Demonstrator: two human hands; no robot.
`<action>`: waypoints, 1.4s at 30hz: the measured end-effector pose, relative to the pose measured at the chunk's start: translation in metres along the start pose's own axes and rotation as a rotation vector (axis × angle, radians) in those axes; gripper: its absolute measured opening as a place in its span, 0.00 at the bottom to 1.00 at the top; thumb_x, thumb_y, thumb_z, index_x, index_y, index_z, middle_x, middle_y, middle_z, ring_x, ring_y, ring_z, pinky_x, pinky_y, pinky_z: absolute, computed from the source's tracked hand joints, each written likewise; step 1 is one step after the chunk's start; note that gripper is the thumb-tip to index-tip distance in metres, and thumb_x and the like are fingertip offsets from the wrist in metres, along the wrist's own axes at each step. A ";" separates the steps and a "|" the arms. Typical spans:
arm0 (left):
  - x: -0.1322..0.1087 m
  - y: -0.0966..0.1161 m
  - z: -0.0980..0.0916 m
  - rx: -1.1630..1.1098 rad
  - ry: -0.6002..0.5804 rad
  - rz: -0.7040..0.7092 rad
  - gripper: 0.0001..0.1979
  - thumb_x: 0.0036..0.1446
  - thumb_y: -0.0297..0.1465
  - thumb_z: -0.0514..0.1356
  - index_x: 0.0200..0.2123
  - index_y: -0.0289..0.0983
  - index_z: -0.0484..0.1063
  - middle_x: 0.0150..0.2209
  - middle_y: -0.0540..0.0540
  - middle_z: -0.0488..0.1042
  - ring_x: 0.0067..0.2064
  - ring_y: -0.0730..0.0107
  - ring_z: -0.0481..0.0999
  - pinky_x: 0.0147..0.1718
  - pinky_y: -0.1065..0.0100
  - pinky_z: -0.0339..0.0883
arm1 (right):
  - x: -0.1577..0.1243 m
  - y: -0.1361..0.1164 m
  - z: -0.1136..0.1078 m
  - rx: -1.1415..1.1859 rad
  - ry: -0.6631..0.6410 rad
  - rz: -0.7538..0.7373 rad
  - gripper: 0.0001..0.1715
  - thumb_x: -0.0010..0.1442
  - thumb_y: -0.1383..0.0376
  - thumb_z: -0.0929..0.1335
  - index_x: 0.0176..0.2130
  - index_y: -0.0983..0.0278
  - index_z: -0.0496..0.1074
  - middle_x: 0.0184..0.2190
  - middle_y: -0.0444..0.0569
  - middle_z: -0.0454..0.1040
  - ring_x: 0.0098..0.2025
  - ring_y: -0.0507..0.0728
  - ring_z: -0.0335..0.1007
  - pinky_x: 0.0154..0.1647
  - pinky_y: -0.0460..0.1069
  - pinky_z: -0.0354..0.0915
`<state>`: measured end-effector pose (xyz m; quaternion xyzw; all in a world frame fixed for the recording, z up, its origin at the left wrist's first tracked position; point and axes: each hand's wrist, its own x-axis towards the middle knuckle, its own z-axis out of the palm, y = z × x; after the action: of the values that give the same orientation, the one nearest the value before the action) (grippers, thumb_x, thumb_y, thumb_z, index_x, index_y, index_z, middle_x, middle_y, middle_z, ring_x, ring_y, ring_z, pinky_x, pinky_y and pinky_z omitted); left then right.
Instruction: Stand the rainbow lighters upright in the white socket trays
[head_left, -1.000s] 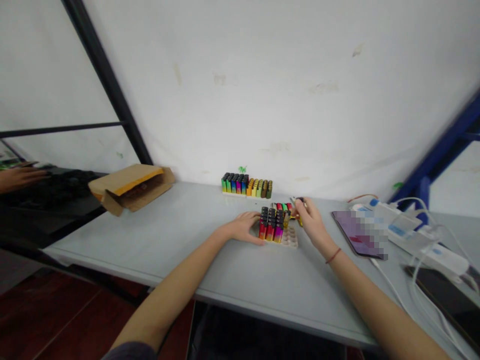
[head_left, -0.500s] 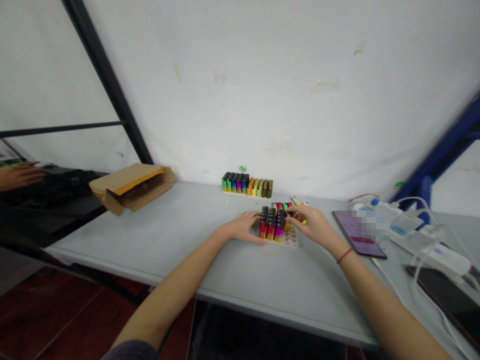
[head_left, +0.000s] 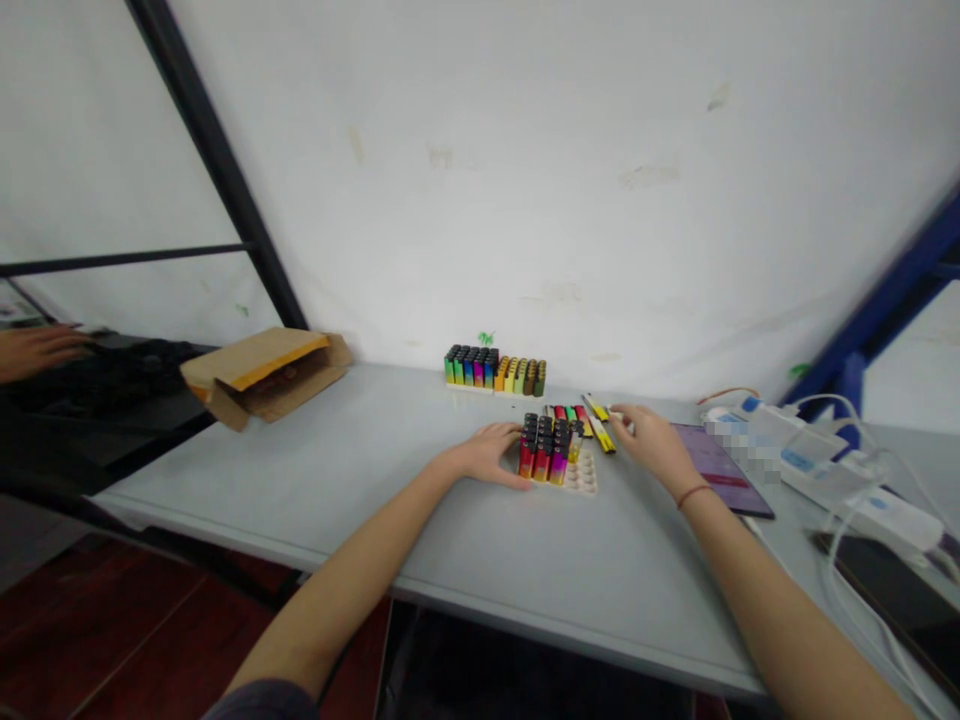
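Note:
My left hand (head_left: 487,455) grips the left side of a white lighter tray (head_left: 589,480), its thumb at the front corner and its fingers behind. Upright in the tray stand rows of red and purple lighters (head_left: 541,462) with black tops. A yellow lighter (head_left: 575,445) stands beside them, and the holes at the right end hold nothing. My right hand (head_left: 651,440) is right of the tray, fingers bent and apart, close to loose yellow lighters (head_left: 602,435) lying on the table. Several red and green lighters (head_left: 571,413) lie behind the tray.
Near the wall stands a second tray of multicoloured and yellow lighters (head_left: 495,370). An opened cardboard box (head_left: 262,375) lies at the left. On the right are a tablet-like device (head_left: 724,475), a white power strip (head_left: 862,495) with cables, and a dark phone (head_left: 900,600).
My right hand has moved right, away from the tray to the loose yellow lighters, exposing the yellow lighter standing in the tray. My left hand has stayed in place.

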<state>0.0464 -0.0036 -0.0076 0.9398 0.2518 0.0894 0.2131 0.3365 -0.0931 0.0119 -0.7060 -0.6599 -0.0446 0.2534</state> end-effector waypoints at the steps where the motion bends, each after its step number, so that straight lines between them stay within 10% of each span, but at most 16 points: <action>1: 0.000 0.000 0.000 0.004 -0.002 -0.005 0.47 0.46 0.56 0.67 0.63 0.36 0.61 0.66 0.35 0.58 0.67 0.43 0.56 0.66 0.53 0.47 | 0.000 0.001 0.004 -0.052 -0.055 -0.009 0.19 0.67 0.59 0.60 0.46 0.64 0.75 0.40 0.58 0.77 0.39 0.61 0.73 0.39 0.51 0.63; 14: 0.000 0.001 -0.001 0.028 -0.021 -0.026 0.48 0.46 0.55 0.67 0.64 0.34 0.60 0.67 0.34 0.57 0.67 0.43 0.56 0.66 0.52 0.46 | -0.002 -0.007 0.018 -0.007 -0.185 0.110 0.11 0.58 0.73 0.61 0.37 0.66 0.70 0.38 0.63 0.75 0.36 0.62 0.73 0.37 0.52 0.61; 20: 0.000 0.001 0.000 0.014 -0.004 -0.014 0.47 0.46 0.54 0.68 0.63 0.34 0.61 0.66 0.34 0.58 0.67 0.42 0.56 0.66 0.52 0.47 | -0.003 -0.024 0.017 0.571 0.056 0.105 0.12 0.65 0.54 0.58 0.36 0.59 0.59 0.26 0.43 0.67 0.30 0.57 0.65 0.32 0.49 0.60; 28: 0.000 0.000 0.000 0.021 -0.007 -0.009 0.47 0.47 0.54 0.67 0.63 0.35 0.60 0.66 0.35 0.59 0.67 0.43 0.56 0.66 0.52 0.47 | -0.005 -0.035 0.026 0.859 0.069 -0.009 0.25 0.63 0.42 0.58 0.29 0.58 0.60 0.23 0.43 0.65 0.28 0.55 0.62 0.31 0.50 0.62; 42: 0.001 -0.003 0.002 0.026 -0.003 -0.016 0.48 0.46 0.56 0.67 0.63 0.35 0.61 0.66 0.35 0.59 0.67 0.42 0.56 0.66 0.53 0.47 | 0.003 -0.030 0.049 1.320 0.096 0.614 0.26 0.62 0.50 0.53 0.17 0.57 0.47 0.09 0.36 0.42 0.12 0.48 0.33 0.12 0.47 0.34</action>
<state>0.0461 -0.0016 -0.0102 0.9406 0.2599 0.0831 0.2022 0.2948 -0.0699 -0.0201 -0.5567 -0.3097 0.4046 0.6561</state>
